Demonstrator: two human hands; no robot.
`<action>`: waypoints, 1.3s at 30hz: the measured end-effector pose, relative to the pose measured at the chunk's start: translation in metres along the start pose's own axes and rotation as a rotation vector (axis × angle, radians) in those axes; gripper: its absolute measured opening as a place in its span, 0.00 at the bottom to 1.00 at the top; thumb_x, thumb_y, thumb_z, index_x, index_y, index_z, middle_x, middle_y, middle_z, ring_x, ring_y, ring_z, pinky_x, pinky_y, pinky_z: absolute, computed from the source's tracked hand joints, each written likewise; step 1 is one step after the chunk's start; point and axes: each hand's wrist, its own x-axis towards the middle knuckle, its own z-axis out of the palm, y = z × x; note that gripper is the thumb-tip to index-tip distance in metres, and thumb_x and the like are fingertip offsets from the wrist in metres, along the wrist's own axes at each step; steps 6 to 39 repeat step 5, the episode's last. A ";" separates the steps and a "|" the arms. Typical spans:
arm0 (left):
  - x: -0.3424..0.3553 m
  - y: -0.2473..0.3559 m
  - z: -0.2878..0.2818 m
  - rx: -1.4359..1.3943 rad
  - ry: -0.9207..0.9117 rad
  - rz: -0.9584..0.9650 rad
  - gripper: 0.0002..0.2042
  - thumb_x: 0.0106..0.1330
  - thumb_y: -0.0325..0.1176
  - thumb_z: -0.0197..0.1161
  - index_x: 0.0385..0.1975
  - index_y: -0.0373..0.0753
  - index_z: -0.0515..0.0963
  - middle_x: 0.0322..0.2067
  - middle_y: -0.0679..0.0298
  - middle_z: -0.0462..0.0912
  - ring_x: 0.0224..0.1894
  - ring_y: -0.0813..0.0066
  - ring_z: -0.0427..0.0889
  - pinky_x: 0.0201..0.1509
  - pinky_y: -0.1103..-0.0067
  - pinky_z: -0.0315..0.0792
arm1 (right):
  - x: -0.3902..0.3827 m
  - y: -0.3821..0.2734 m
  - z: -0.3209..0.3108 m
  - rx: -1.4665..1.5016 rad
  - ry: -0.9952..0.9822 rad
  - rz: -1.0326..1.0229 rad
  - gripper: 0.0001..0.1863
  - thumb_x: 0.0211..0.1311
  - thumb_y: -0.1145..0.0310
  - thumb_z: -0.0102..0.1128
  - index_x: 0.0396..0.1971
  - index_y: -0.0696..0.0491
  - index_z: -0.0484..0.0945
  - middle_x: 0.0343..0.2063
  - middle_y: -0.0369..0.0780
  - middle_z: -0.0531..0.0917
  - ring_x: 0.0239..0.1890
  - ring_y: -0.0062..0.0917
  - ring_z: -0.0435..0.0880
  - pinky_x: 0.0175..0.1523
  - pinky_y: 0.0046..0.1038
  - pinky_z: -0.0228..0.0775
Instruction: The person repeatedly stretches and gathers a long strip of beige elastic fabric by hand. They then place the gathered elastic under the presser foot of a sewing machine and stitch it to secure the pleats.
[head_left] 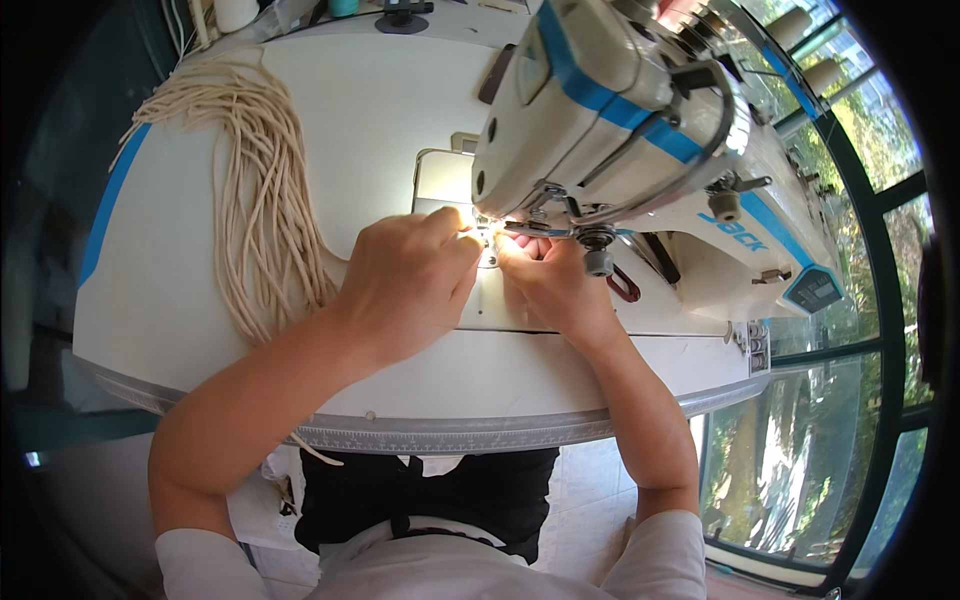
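A white and blue sewing machine (600,110) stands over the table, its lamp lighting the needle area brightly. Close to the presser foot, my left hand (415,265) is closed, fingertips pinched by the needle plate (487,262). Opposite it, my right hand (560,280) is also closed, thumb and fingers together just right of the foot. Whatever lies between the fingertips is lost in the glare and behind the fingers. A thick bundle of cream cords (262,190) lies to the left, its lower ends running under my left forearm.
A grey measuring tape strip (450,433) runs along the table's (400,375) curved front edge. One cord end (318,452) hangs over that edge. Beside the machine bed lies a dark reddish loop-shaped tool (625,285). A black stand (404,18) is at the back. Windows (800,450) are on the right.
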 end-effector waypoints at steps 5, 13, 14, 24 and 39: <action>-0.002 0.005 -0.006 -0.096 0.017 0.014 0.07 0.52 0.25 0.62 0.32 0.36 0.81 0.30 0.61 0.75 0.25 0.65 0.76 0.28 0.71 0.71 | -0.009 -0.017 -0.010 -0.043 -0.084 0.029 0.06 0.46 0.71 0.62 0.20 0.59 0.79 0.14 0.34 0.76 0.18 0.14 0.71 0.25 0.22 0.64; -0.002 0.005 -0.006 -0.096 0.017 0.014 0.07 0.52 0.25 0.62 0.32 0.36 0.81 0.30 0.61 0.75 0.25 0.65 0.76 0.28 0.71 0.71 | -0.009 -0.017 -0.010 -0.043 -0.084 0.029 0.06 0.46 0.71 0.62 0.20 0.59 0.79 0.14 0.34 0.76 0.18 0.14 0.71 0.25 0.22 0.64; -0.002 0.005 -0.006 -0.096 0.017 0.014 0.07 0.52 0.25 0.62 0.32 0.36 0.81 0.30 0.61 0.75 0.25 0.65 0.76 0.28 0.71 0.71 | -0.009 -0.017 -0.010 -0.043 -0.084 0.029 0.06 0.46 0.71 0.62 0.20 0.59 0.79 0.14 0.34 0.76 0.18 0.14 0.71 0.25 0.22 0.64; -0.002 0.005 -0.006 -0.096 0.017 0.014 0.07 0.52 0.25 0.62 0.32 0.36 0.81 0.30 0.61 0.75 0.25 0.65 0.76 0.28 0.71 0.71 | -0.009 -0.017 -0.010 -0.043 -0.084 0.029 0.06 0.46 0.71 0.62 0.20 0.59 0.79 0.14 0.34 0.76 0.18 0.14 0.71 0.25 0.22 0.64; -0.002 0.005 -0.006 -0.096 0.017 0.014 0.07 0.52 0.25 0.62 0.32 0.36 0.81 0.30 0.61 0.75 0.25 0.65 0.76 0.28 0.71 0.71 | -0.009 -0.017 -0.010 -0.043 -0.084 0.029 0.06 0.46 0.71 0.62 0.20 0.59 0.79 0.14 0.34 0.76 0.18 0.14 0.71 0.25 0.22 0.64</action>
